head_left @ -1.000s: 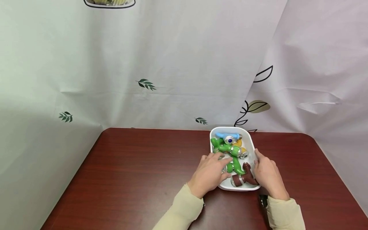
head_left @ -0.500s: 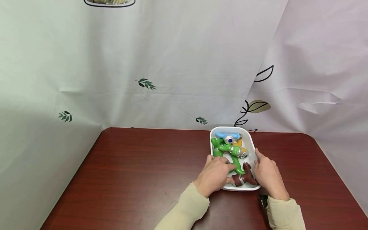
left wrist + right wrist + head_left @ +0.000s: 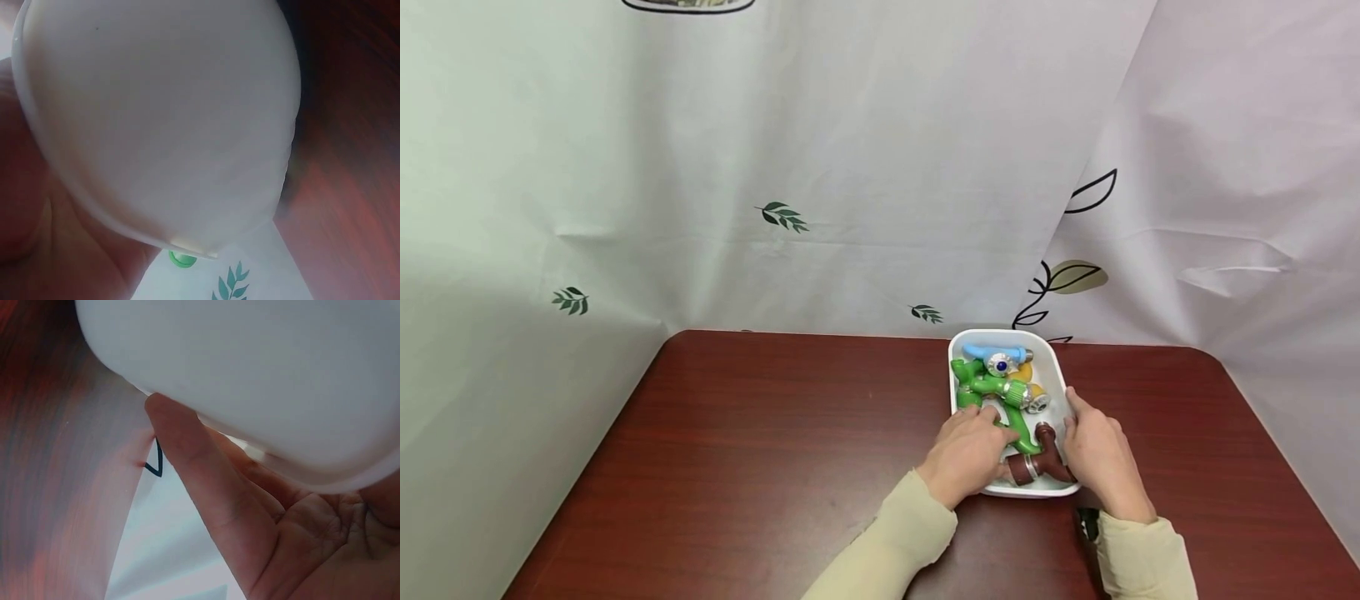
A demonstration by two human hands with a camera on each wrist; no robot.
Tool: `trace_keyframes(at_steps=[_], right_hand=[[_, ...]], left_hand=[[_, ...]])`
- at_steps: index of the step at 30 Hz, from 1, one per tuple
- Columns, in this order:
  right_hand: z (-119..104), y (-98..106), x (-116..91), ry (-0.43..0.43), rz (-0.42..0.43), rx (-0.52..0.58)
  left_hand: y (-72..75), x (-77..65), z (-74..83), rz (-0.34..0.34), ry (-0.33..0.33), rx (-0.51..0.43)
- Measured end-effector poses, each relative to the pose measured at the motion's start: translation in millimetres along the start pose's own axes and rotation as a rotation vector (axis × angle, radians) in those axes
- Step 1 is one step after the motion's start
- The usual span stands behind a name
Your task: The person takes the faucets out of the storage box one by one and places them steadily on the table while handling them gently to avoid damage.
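In the head view a white tray (image 3: 1057, 407) holds several toy taps. My left hand (image 3: 966, 454) reaches over its near left side and grips a green tap (image 3: 1022, 435), covering that tap's knob end. Its fingertips are hidden. A brown tap (image 3: 1045, 458) lies just right of my left thumb. My right hand (image 3: 1101, 458) pinches the tray's right rim. In the right wrist view a finger (image 3: 194, 450) lies along the tray's outer wall. The left wrist view shows mostly the tray's pale outside (image 3: 162, 125), with a bit of green beyond its rim.
Toward the tray's back lie a light blue tap (image 3: 996, 354), another green tap (image 3: 992, 385) and a yellow piece (image 3: 1021, 373), partly overlapping. The tray stands on a dark red-brown table (image 3: 775, 433). A pale printed curtain (image 3: 865, 167) hangs behind the table.
My left hand has moved down and slightly right onto the nearer green tap, its fingers closing in around the knob end. The right hand and tray stay in place.
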State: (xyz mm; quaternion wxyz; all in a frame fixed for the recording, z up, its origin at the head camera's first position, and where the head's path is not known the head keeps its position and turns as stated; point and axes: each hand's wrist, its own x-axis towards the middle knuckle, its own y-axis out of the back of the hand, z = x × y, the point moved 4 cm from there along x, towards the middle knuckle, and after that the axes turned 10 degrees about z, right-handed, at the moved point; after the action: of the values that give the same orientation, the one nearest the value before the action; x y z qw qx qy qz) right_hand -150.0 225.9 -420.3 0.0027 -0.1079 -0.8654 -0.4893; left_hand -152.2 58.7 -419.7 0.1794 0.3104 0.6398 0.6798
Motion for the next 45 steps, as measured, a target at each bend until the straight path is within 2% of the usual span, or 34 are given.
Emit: trace_keyframes(at_steps=[5, 10, 25, 33, 45], right_hand=[[1, 0, 0, 0.01, 0.015, -0.002], [1, -1, 0, 0.006, 0.013, 0.002], [-1, -1, 1, -0.005, 0.011, -0.002], [0, 0, 0, 0.01, 0.024, -0.011], [1, 0, 1, 0.001, 0.018, -0.004]], left_hand=[[-3.4, 3.9, 0.8, -0.021, -0.012, 0.023], [-6.9, 9.2, -0.7, -0.011, 0.001, 0.022], [-9.5, 14.0, -2.1, 0.1, 0.052, 0.006], [-12.0, 14.9, -4.3, 0.071, 0.091, -0.059], [-6.9, 16.0, -9.3, 0.096, 0.069, -0.144]])
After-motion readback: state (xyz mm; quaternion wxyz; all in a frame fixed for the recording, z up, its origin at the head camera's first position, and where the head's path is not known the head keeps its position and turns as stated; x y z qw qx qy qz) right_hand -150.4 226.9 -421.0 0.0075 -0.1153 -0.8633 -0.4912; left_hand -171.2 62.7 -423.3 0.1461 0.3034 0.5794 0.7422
